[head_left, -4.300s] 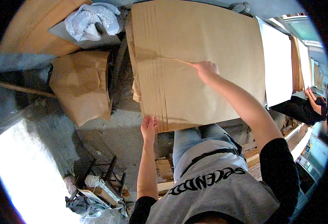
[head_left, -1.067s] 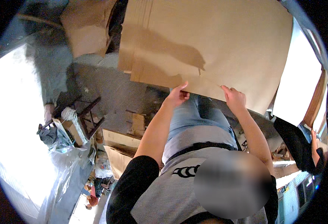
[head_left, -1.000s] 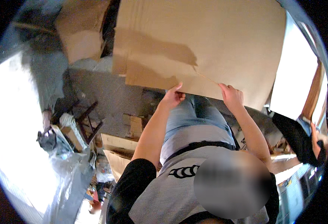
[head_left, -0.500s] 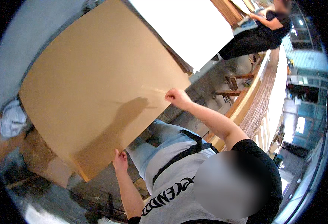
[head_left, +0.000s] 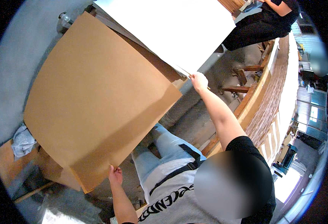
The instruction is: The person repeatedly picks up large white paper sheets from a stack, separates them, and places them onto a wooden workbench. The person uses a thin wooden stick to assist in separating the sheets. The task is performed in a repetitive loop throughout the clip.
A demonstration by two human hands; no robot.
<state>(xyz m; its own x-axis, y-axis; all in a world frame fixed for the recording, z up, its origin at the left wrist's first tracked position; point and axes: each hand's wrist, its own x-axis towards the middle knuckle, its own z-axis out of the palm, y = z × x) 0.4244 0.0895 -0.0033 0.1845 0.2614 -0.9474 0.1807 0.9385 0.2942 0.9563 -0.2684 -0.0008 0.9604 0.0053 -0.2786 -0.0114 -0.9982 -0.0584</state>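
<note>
A large brown board (head_left: 97,89), smooth and flat, lies in front of me. My left hand (head_left: 115,174) pinches its near edge, close to the near left corner. At its right stands a stack topped by a bright white sheet (head_left: 171,30). My right hand (head_left: 199,82) is closed at the near corner of that white sheet, and a thin brown sliver pokes out beside the fist. The parts of my fingers under the board and the sheet are hidden.
Another person in black clothes (head_left: 261,28) is at the far right, beside stacked brown strips (head_left: 227,8). A long wood-edged stack (head_left: 266,89) runs along my right. A crumpled grey cloth (head_left: 23,141) lies at the left, near a grey wall (head_left: 18,71).
My right hand has gone from the brown board's right corner up to the white sheet's corner. My left hand has shifted slightly nearer with the board's edge, keeping its hold.
</note>
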